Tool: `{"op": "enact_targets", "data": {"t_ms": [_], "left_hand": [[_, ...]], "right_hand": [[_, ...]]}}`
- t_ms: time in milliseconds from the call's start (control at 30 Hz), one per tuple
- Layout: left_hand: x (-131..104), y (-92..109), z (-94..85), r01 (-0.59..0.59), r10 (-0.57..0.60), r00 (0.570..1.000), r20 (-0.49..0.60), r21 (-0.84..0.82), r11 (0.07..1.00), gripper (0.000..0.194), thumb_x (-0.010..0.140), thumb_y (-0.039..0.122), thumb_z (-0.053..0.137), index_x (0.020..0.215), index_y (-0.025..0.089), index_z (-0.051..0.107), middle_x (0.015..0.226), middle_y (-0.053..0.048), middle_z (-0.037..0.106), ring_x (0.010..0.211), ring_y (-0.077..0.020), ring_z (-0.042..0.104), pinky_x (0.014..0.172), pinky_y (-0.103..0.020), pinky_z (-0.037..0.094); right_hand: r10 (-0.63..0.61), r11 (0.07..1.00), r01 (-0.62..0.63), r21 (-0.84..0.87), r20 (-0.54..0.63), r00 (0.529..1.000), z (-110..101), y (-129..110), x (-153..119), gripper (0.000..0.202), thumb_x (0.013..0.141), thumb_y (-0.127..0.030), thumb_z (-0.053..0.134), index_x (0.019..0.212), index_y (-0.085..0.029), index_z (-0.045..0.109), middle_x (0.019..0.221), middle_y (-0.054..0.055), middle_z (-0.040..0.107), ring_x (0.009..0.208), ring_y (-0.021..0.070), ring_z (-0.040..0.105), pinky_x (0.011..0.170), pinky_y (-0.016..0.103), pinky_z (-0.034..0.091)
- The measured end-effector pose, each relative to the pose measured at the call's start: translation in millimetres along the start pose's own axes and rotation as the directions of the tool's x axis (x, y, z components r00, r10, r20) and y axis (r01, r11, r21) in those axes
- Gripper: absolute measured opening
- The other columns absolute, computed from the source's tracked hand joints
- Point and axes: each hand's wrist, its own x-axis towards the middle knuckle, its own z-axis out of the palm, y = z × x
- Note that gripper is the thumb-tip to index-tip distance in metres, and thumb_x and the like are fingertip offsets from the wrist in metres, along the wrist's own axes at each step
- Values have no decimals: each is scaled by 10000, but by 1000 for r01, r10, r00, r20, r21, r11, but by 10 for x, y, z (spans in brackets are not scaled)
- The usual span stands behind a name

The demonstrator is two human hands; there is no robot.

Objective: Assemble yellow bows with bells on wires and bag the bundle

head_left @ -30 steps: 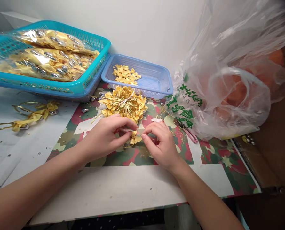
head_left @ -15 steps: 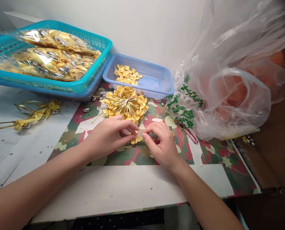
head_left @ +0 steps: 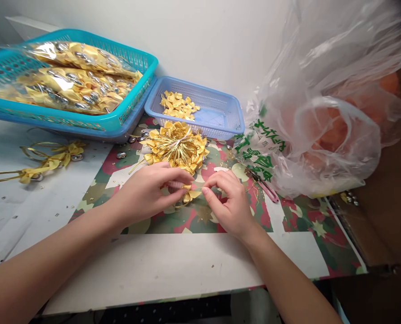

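Observation:
My left hand (head_left: 144, 191) pinches a small yellow ribbon bow (head_left: 191, 195) between thumb and fingers, low over the camouflage-patterned sheet. A gold cord loop curves out below the bow. Just to the right, my right hand (head_left: 229, 200) has thumb and forefinger pressed together, with what looks like a fine pale thread running from them toward the bow. Right behind both hands lies a round bundle of yellow bows (head_left: 176, 146), its gold cords gathered at the centre.
Behind stands a blue basket (head_left: 217, 128) holding loose bows. A teal basket (head_left: 114, 119) of bagged bows with silver bells is at left, near gold-corded bows (head_left: 48, 164). Pink-handled snips (head_left: 267, 190) lie at right beside a large plastic bag (head_left: 335, 171). Silver bells (head_left: 121, 155) are scattered about.
My left fingers have opened slightly around the bow, so more of it shows. My right hand has shifted a little to the right, widening the gap between the hands.

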Motion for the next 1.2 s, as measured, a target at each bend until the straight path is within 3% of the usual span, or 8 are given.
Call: {"op": "enact_targets", "data": {"t_ms": [67, 133, 233, 267, 333, 533, 767, 1200], "left_hand": [[-18, 84, -75, 112, -117, 992, -39, -103, 988, 154, 804, 330, 607, 819, 212, 706, 700, -11, 704, 605, -146, 612, 548, -243, 458], [-54, 180, -148, 286, -266, 958, 108, -280, 916, 219, 803, 381, 606, 707, 203, 690, 572, 3, 651, 477, -125, 558, 439, -222, 415], [-118, 286, -190, 587, -336, 768, 545, -390, 710, 298, 800, 428, 614, 634, 191, 686, 438, 25, 553, 366, -100, 485, 344, -187, 340], [-134, 301, -179, 657, -343, 703, 623, -382, 650, 299, 797, 431, 620, 639, 186, 686, 410, 35, 521, 346, -93, 465, 331, -176, 322], [-154, 303, -130, 732, -380, 645, 662, -394, 556, 306, 786, 441, 630, 637, 176, 664, 399, 46, 501, 317, -77, 429, 316, -161, 297], [-159, 214, 57, 770, -445, 634, 632, -460, 443, 342, 747, 456, 654, 581, 165, 585, 426, 49, 514, 306, -49, 360, 298, -144, 254], [-136, 191, 92, 773, -448, 629, 636, -451, 445, 345, 743, 446, 656, 557, 162, 595, 388, 59, 473, 303, -40, 302, 286, -145, 217], [-145, 127, 131, 768, -429, 633, 644, -455, 450, 397, 754, 505, 651, 564, 174, 542, 374, 70, 454, 307, -41, 285, 308, -162, 194]], "right_hand": [[-3, 999, 3, 33, 2, 1000, 12, -32, -17, 143, 858, -175, 558, 720, -215, 552, 762, -10, 634, 769, 163, 536, 804, 353, 390], [10, 997, -11, 81, 10, 1000, 28, -90, -45, 142, 848, -165, 571, 714, -208, 567, 756, -8, 635, 763, 157, 538, 780, 338, 398], [43, 984, -45, 173, 13, 999, 67, -201, -109, 132, 826, -153, 600, 702, -197, 589, 725, -10, 632, 734, 141, 553, 724, 303, 411], [49, 979, -51, 195, 14, 999, 84, -234, -133, 125, 817, -146, 608, 702, -192, 596, 709, -12, 627, 711, 132, 555, 702, 290, 412], [51, 976, -55, 209, 23, 998, 120, -280, -179, 117, 798, -129, 615, 694, -180, 606, 679, -12, 613, 664, 119, 546, 655, 269, 407], [43, 982, -53, 181, 55, 998, 202, -283, -255, 145, 772, -106, 631, 639, -162, 621, 581, -23, 556, 575, 95, 503, 572, 235, 377], [-6, 995, -3, 96, 97, 995, 228, -254, -304, 124, 825, -133, 614, 721, -167, 673, 662, -4, 672, 636, 118, 594, 644, 276, 367], [-160, 984, 165, -71, 70, 985, 257, -224, -345, 145, 848, -168, 586, 721, -163, 656, 558, -40, 591, 495, 85, 485, 564, 284, 294]]}}
